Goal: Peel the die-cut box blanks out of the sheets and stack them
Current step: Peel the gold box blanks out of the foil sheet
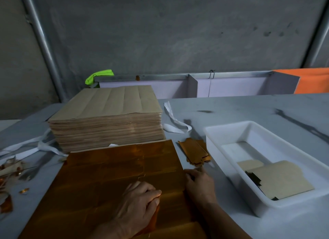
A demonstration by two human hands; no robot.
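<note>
A shiny gold-orange die-cut sheet (114, 181) lies flat on the table in front of me. My left hand (138, 201) rests on its lower middle, fingers curled down against the sheet. At the sheet's right edge my right hand (199, 181) has its fingers curled at the border; what it pinches is hard to make out. A small pile of peeled gold blanks (194, 151) lies just right of the sheet's far corner. A tall stack of brown sheets (108, 119), plain side up, stands behind the gold sheet.
A white plastic tub (249, 132) on the right holds a few brown blanks (283, 180) and dark scraps. White strapping strips (173, 119) lie by the stack. Gold and brown offcuts (8, 169) litter the left. A low partition (194, 84) and concrete wall close the back.
</note>
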